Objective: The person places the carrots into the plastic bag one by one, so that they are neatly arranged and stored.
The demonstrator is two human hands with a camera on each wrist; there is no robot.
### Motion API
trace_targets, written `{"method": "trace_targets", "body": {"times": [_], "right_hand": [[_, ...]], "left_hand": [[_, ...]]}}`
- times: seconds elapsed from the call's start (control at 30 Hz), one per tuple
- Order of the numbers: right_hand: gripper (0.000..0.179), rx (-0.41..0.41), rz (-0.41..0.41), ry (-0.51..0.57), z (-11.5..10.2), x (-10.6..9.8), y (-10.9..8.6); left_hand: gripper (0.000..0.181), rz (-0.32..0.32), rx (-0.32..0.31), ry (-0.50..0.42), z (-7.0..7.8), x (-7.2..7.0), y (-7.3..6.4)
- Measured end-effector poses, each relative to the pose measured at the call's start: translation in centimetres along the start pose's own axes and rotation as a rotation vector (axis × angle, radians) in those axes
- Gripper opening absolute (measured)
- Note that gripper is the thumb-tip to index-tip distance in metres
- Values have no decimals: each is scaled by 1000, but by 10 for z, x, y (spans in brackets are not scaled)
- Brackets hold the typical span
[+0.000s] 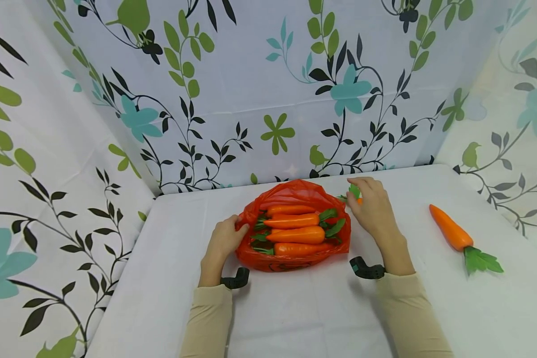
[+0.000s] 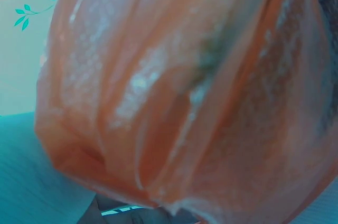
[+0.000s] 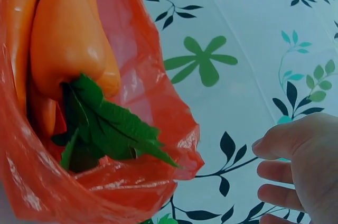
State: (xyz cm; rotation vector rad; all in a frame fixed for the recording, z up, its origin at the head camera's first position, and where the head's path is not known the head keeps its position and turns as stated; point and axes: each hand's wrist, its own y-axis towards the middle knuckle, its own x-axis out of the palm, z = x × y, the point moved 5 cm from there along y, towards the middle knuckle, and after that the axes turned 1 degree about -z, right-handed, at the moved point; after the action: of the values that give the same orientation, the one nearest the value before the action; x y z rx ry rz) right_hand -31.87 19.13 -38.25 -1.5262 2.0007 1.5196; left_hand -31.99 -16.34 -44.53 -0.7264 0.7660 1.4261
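Note:
A red plastic bag [image 1: 291, 266] lies with its mouth open, several orange carrots [image 1: 297, 235] with green leaves stacked inside. At the bag's left edge my left hand [image 1: 223, 238] holds the rim between thumb and fingers. The bag's thin side [image 2: 158, 102] fills the left wrist view and hides those fingertips. My right hand [image 1: 373, 206] is beyond the bag's right side, close to another carrot [image 1: 360, 201] that it partly covers. In the right wrist view the right hand's fingers [image 3: 280, 171] are relaxed, holding nothing visible.
One more carrot [image 1: 449, 228] lies apart on the right side of the white table [image 1: 277, 318], its leaves towards the front. A patterned cloth [image 1: 250, 89] hangs behind the table and along both sides.

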Motion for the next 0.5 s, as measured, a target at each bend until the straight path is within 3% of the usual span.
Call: {"method": "trace_targets", "body": {"times": [0.23,0.5], "right_hand": [[32,49,4,23,12,-6,0],[36,120,-47,2,21,-8,-2]], "left_hand": [[34,5,0,-5,0,-1,0],[34,0,-1,-2,0,0,1]]}}
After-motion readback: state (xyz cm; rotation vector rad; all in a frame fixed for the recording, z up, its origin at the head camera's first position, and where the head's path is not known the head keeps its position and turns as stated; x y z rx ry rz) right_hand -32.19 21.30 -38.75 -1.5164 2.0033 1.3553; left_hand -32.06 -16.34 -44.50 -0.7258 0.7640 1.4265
